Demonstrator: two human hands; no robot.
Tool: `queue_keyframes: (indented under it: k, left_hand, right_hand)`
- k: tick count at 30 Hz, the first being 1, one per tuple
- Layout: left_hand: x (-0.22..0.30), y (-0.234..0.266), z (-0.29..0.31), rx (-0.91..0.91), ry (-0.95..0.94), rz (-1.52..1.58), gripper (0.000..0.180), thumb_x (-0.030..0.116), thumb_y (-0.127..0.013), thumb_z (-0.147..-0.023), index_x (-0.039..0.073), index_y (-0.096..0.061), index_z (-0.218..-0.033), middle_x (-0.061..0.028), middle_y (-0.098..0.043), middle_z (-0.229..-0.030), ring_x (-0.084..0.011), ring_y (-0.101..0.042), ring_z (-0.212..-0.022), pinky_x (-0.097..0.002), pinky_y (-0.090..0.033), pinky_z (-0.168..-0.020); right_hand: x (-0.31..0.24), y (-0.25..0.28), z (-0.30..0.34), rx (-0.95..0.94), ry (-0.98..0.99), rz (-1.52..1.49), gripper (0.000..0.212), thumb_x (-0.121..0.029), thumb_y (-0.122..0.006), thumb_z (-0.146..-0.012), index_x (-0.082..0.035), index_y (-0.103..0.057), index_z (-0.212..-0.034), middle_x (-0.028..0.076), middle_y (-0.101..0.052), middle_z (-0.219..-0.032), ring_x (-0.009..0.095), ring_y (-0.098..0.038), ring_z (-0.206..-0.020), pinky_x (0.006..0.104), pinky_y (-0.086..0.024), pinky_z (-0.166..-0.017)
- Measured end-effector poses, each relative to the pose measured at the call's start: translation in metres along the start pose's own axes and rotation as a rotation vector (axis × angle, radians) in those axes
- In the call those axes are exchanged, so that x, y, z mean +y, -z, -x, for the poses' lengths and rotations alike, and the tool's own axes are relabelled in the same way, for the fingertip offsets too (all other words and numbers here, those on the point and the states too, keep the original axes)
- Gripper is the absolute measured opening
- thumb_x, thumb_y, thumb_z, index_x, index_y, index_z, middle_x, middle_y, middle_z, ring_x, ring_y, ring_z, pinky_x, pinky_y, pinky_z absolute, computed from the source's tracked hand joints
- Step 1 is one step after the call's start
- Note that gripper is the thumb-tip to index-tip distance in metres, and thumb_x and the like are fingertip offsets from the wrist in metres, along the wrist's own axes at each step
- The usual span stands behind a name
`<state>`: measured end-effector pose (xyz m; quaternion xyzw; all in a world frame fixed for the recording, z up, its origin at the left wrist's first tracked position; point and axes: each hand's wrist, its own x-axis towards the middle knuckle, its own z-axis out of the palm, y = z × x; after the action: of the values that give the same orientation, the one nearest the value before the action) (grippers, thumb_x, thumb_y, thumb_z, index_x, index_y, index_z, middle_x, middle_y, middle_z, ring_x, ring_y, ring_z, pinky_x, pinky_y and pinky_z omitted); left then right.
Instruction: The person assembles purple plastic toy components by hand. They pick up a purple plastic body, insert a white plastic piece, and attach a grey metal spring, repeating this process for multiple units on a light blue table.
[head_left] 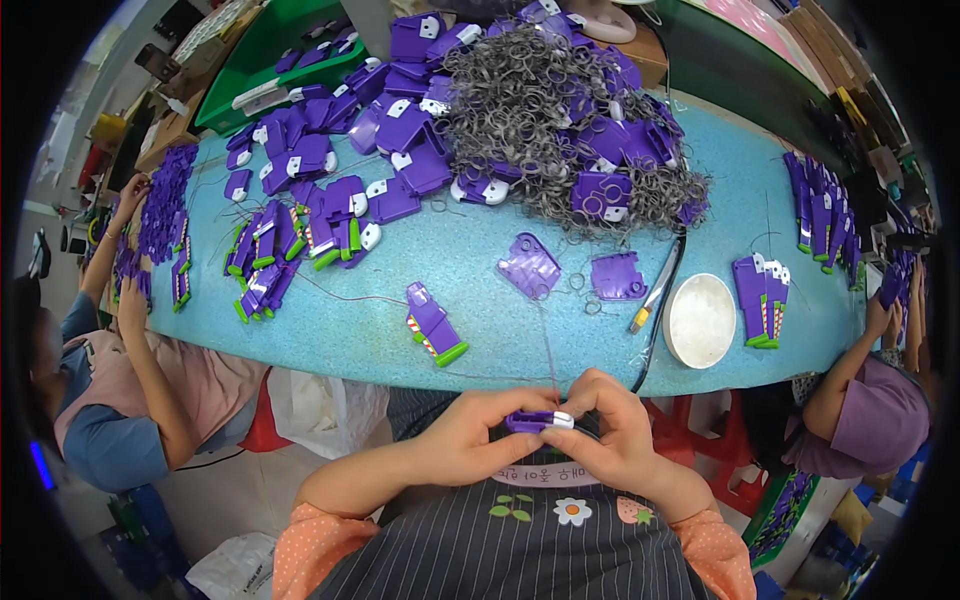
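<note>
Close to my body, past the table's near edge, both hands grip one small purple plastic casing with a white end (530, 422). My left hand (462, 436) pinches its purple side, thumb below and fingers above. My right hand (612, 428) closes on the white end. A thin dark wire (548, 350) runs up from the casing toward a loose purple shell (530, 265) on the table. Beside that shell lies another purple shell (619, 277). Left of the wire rests a purple piece with a green end and striped edge (433, 325).
A heap of grey wire coils (530, 100) lies over purple parts at the back of the blue table (480, 240). A round white dish (700, 320) and a yellow-handled cutter (645, 312) are at right. A green bin (235, 95) stands back left. People work at both sides.
</note>
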<state>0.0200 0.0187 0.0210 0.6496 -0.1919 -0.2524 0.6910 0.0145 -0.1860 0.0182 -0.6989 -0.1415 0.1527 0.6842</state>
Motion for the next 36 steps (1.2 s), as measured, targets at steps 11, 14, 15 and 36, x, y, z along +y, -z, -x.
queue_keyframes:
  k: [11,14,15,36]
  left_hand:
    - [0.0,0.006,-0.003,0.422,-0.009,0.351,0.018,0.009,-0.055,-0.091,-0.002,-0.052,-0.105,-0.004,-0.059,-0.092,-0.0069,-0.055,-0.084,-0.023,-0.045,-0.073]
    - [-0.004,-0.004,0.0,0.378,0.043,0.297,0.018,0.008,-0.054,-0.091,-0.002,-0.052,-0.105,-0.004,-0.059,-0.093,-0.0065,-0.054,-0.083,-0.0232,-0.045,-0.074]
    - [-0.004,-0.006,0.0,0.364,0.062,0.306,0.018,0.008,-0.054,-0.091,-0.002,-0.052,-0.105,-0.0041,-0.059,-0.093,-0.0064,-0.054,-0.083,-0.0233,-0.046,-0.074]
    - [-0.023,-0.024,0.002,0.415,0.102,0.324,0.019,0.009,-0.055,-0.09,-0.001,-0.048,-0.105,-0.003,-0.057,-0.089,-0.004,-0.05,-0.077,-0.0209,-0.043,-0.068]
  right_hand:
    - [-0.011,0.002,-0.002,-0.116,-0.233,0.244,0.02,-0.016,-0.069,-0.081,0.002,-0.061,-0.085,0.006,-0.053,-0.061,0.009,-0.047,-0.05,0.0259,-0.037,-0.046]
    - [-0.011,-0.003,0.001,-0.093,-0.179,0.184,0.017,-0.016,-0.067,-0.083,0.001,-0.061,-0.084,0.006,-0.053,-0.062,0.01,-0.047,-0.051,0.0262,-0.037,-0.046]
    - [-0.008,-0.003,0.001,-0.116,-0.228,0.152,0.017,-0.016,-0.066,-0.083,0.001,-0.061,-0.085,0.006,-0.053,-0.063,0.01,-0.047,-0.052,0.0263,-0.038,-0.048]
    - [0.003,0.002,-0.011,-0.238,-0.288,0.042,0.025,-0.023,-0.057,-0.089,0.001,-0.058,-0.087,0.013,-0.054,-0.069,0.024,-0.054,-0.061,0.0342,-0.041,-0.057]
